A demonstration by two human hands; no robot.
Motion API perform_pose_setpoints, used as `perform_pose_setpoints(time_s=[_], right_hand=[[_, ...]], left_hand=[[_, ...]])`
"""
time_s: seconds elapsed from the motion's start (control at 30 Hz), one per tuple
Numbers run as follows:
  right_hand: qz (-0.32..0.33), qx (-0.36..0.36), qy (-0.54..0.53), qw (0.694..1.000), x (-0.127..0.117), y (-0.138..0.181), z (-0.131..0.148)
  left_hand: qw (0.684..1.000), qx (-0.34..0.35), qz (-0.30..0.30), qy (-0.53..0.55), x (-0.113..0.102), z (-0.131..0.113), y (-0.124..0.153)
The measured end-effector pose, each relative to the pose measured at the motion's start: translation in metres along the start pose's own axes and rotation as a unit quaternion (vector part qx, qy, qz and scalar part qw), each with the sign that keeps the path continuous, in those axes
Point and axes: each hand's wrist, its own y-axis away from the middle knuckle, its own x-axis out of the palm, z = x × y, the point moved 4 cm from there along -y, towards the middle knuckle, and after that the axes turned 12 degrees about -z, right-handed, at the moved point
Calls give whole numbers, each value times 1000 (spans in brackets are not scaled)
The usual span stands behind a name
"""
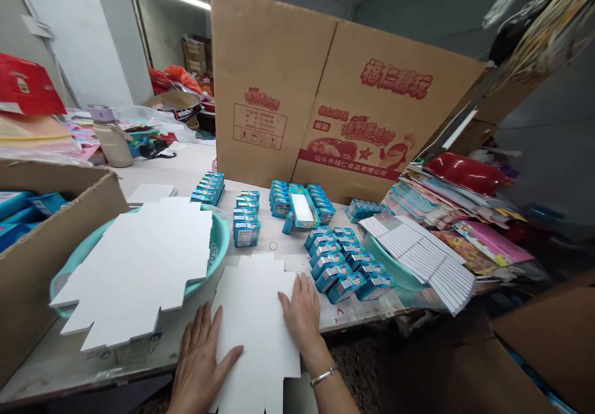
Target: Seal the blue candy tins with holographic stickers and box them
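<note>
A flat white die-cut carton blank lies in front of me, reaching over the table's near edge. My left hand rests along its left side, fingers stretched and thumb lying on the card. On the opposite side, my right hand lies with fingers straight along the right edge, thumb apart. To the left, a stack of white carton blanks sits across a turquoise basin. Rows of small blue packets stand just beyond my right hand, and another row of blue packets stands farther back.
A large brown cardboard sheet stands upright behind the packets. An open blue display box sits among them. At right, striped paper sheets cover a second basin. A cardboard box bounds the left; a bottle stands behind it.
</note>
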Motion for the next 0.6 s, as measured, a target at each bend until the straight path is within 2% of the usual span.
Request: perform_pose_setpoints(time_s=[0.1,0.17,0.27,0.33,0.4,0.43,0.5,0.57,0.6], right_hand=[[-23,0,-56,998,-8,-3,11],[-21,32,-171,985,-12,-7,14],[14,82,-361,929,-19,-19,8],[42,86,-418,903,-26,-27,-1],[70,89,-466,877,-33,-31,-11],[88,102,-509,850,-35,-31,-16],[121,149,-610,768,-37,-27,-25],[131,207,-695,676,-33,-20,-30],[125,233,-719,643,-30,-16,-32]], left_hand=[[1000,-1,-4,9,1,-1,1],[1000,-14,-6,27,-1,-1,1],[993,-57,-4,104,-13,-4,-3],[976,-106,-3,188,-26,-7,-12],[945,-163,-6,282,-40,-11,-26],[924,-190,-3,333,-45,-13,-35],[868,-228,14,442,-49,-20,-54],[793,-261,30,550,-47,-26,-71],[749,-283,37,598,-43,-28,-78]])
